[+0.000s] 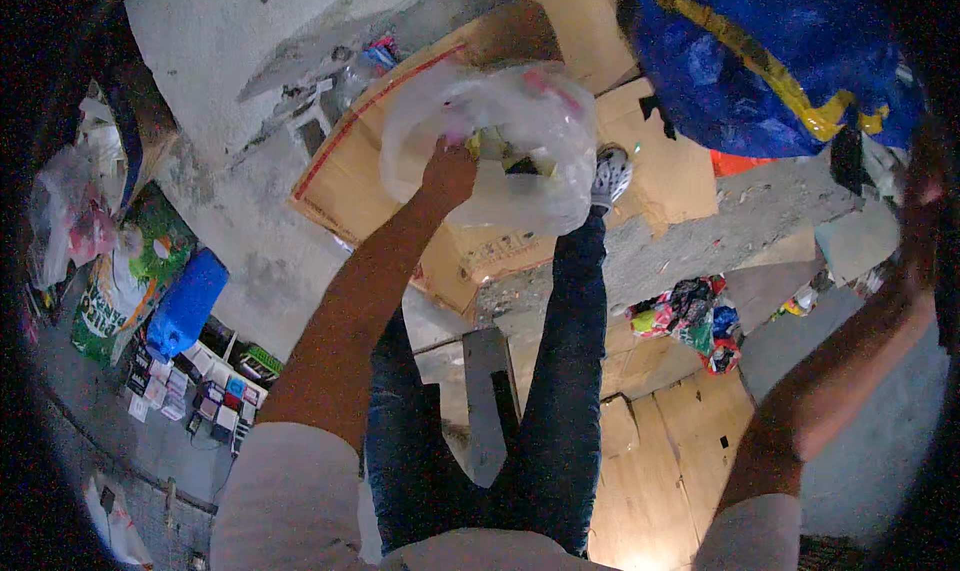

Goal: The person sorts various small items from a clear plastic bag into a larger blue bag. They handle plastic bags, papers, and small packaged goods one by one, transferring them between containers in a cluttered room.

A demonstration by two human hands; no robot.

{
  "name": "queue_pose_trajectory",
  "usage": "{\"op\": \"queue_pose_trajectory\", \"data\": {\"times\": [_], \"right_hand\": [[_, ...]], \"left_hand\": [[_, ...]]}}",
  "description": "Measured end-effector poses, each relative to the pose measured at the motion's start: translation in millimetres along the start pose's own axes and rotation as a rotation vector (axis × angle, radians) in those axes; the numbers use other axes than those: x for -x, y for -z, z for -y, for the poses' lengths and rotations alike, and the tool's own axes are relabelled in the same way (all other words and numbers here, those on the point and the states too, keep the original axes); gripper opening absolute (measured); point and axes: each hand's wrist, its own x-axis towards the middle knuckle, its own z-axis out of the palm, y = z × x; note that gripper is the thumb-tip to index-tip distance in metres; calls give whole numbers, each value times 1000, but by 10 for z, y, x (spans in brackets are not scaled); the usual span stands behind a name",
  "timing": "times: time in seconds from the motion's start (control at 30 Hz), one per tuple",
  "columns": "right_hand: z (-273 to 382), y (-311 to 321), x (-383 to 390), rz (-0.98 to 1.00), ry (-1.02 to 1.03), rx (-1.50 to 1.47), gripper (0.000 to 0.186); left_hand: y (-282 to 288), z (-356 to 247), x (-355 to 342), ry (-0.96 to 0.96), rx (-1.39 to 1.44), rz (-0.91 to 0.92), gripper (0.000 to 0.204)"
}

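Observation:
My left hand (447, 174) is stretched forward and shut on a clear plastic bag (520, 141) stuffed with small items, held up over flattened cardboard (660, 176) on the floor. My right hand (925, 186) reaches up at the right rim toward a big blue sack with yellow straps (760, 51); its fingers are at the dark edge of the picture and their grip is not visible. My legs in blue jeans (570, 371) and one grey shoe (610, 176) show below the bag.
A blue jerrycan (187, 303), a green-and-white sack (125, 281) and a tray of small boxes (200, 396) lie at the left. A colourful bundle of cloth (690, 321) sits right of my legs. Wooden boards (680, 451) cover the floor near me.

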Motion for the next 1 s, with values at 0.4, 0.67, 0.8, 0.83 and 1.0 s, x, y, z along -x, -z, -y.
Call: {"op": "queue_pose_trajectory", "data": {"times": [0.4, 0.67, 0.8, 0.83, 1.0], "right_hand": [[-4880, -1840, 608, -127, -315, 1302, 62], [-5517, -1516, 762, 182, -91, 1277, 69], [-4833, -1644, 831, 174, -312, 1052, 76], [-4527, -1658, 810, 142, -395, 989, 78], [-3811, -1257, 900, -103, -736, 721, 76]], "left_hand": [[912, 234, 245, 52, -286, 555, 126], [785, 581, 307, -33, -162, 130, 83], [741, 732, 504, 78, 306, 64, 70], [733, 742, 553, 111, 421, -12, 69], [869, 546, 583, 212, 910, -118, 65]]}}
